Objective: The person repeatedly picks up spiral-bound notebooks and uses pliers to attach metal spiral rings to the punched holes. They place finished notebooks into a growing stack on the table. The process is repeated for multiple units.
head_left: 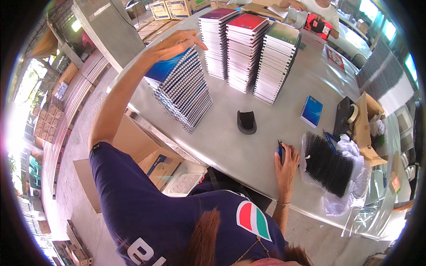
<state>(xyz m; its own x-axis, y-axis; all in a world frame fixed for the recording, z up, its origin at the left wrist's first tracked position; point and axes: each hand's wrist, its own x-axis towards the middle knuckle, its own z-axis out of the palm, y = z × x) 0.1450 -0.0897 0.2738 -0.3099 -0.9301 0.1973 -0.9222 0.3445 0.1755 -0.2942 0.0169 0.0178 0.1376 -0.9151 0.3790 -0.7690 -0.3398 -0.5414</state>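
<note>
A tall, leaning stack of spiral-bound notebooks with blue covers (186, 91) stands near the table's left edge. My left hand (173, 46) lies over the top notebook's far edge, fingers stretched out toward the right. Near the front edge, my right hand (286, 165) is closed around small pliers with blue handles (280, 150), their dark tip pointing away from me; part of the tool is hidden by my fingers. Between both hands sits a black curved holder (246, 123). A single blue notebook (312, 111) lies flat beyond my right hand.
Purple (215, 44), red (243, 55) and green notebook stacks (276, 62) stand farther back. Black binding coils (328, 164) lie on plastic at right, beside a tape dispenser (344, 116) and cardboard box (369, 133). Across the table, a person holds something red (317, 26).
</note>
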